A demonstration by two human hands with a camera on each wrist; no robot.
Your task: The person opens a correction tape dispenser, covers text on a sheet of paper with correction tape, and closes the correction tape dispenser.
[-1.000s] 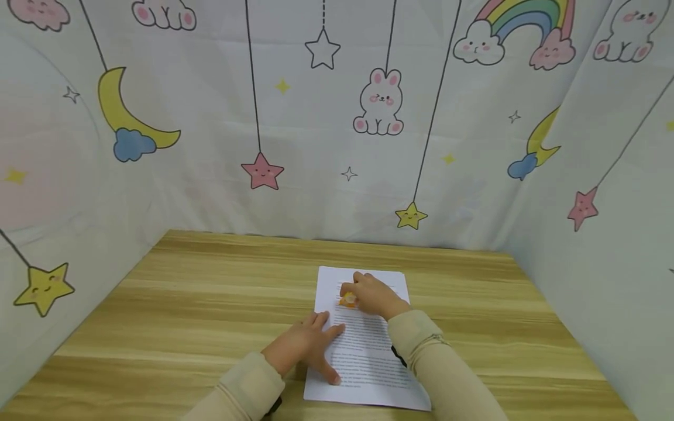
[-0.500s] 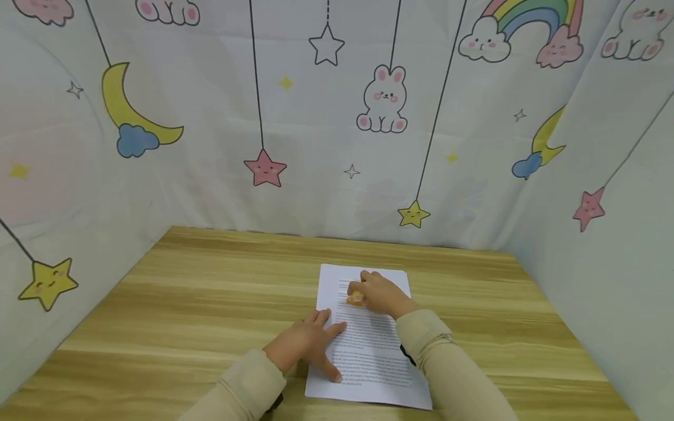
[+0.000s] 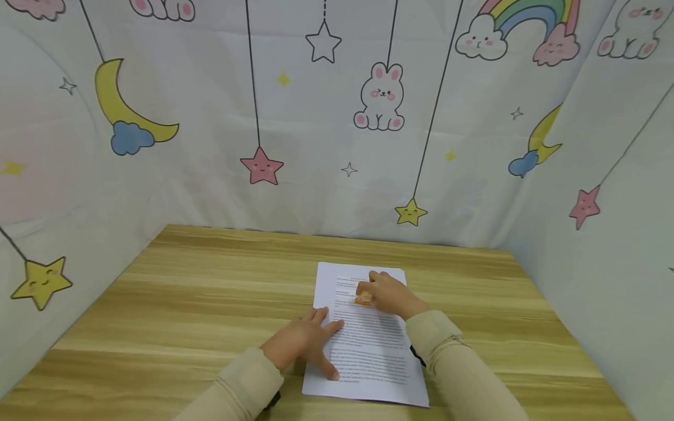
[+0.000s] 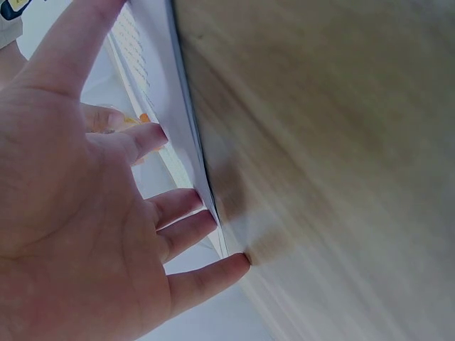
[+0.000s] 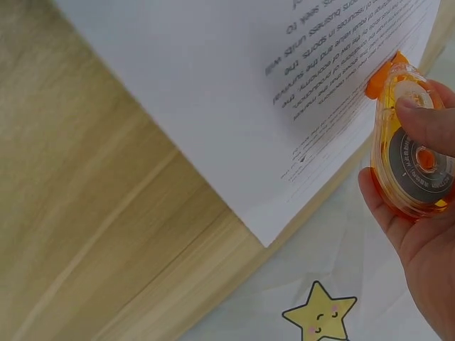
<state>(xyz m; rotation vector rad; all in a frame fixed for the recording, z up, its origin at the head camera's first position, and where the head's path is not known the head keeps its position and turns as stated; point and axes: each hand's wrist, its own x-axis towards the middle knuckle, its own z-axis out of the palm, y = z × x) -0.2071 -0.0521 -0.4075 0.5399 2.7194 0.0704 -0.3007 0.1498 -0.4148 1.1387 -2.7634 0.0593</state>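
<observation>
A printed paper sheet (image 3: 371, 365), seemingly one of a thin stack, lies on the wooden table. My left hand (image 3: 308, 339) rests with spread, fairly straight fingers on its left edge; in the left wrist view the little fingertip (image 4: 242, 261) reaches past the edge onto the wood. Over the upper lines of text, my right hand (image 3: 391, 294) holds a clear orange correction tape dispenser (image 5: 405, 160) between thumb and fingers. Its orange tip (image 5: 384, 77) is at the paper among the printed lines. The hand hides part of the upper text.
The wooden table (image 3: 210, 280) extends around the paper on all sides. White cloth walls (image 3: 316, 117) printed with stars, moons and rabbits rise behind it and at both sides.
My right hand has slid to the right across the upper text with the correction tape dispenser. The left hand has stayed in place on the paper.
</observation>
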